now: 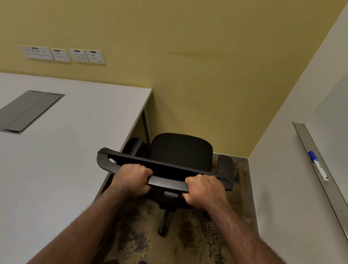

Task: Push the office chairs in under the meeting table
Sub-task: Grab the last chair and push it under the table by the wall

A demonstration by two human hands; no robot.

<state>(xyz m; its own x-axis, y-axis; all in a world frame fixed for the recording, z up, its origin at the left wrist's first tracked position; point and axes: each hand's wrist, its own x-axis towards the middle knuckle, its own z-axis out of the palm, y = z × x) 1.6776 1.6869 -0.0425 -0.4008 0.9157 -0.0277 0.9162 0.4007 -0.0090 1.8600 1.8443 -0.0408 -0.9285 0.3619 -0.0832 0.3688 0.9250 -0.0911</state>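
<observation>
Both hands, left hand (132, 177) and right hand (203, 188), were clenched on the top rail of a black office chair (181, 151) beside the white tabletop (63, 165)'s right edge, near its far corner.

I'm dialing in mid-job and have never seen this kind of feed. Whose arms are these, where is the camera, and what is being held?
There is no machine here: a person wears one wide-angle camera on the head, looking forward and down, so the arms are their own. The left hand and right hand both grip the top of the backrest of a black office chair. The chair stands beside the white meeting table, near its corner, facing the yellow wall, seat not yet under the top. The table carries only a grey cable hatch. On the right, a blue marker lies on a whiteboard ledge.
</observation>
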